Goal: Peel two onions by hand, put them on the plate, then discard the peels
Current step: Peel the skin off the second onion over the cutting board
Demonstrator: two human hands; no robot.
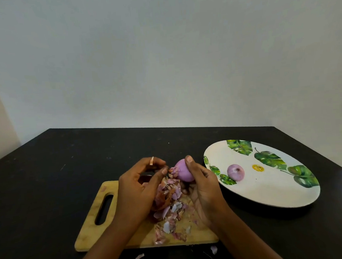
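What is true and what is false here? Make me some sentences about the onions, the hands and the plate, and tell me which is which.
1. A peeled onion lies on the plate. True.
2. The right hand holds a second onion. True.
3. The peels are piled on the plate. False: they lie on the cutting board, with a few bits on the table.
4. The left hand rests flat on the table. False: it is up over the cutting board, pinching loose skin at the second onion's end.
5. The plate is plain white. False: it has green leaves painted on it.
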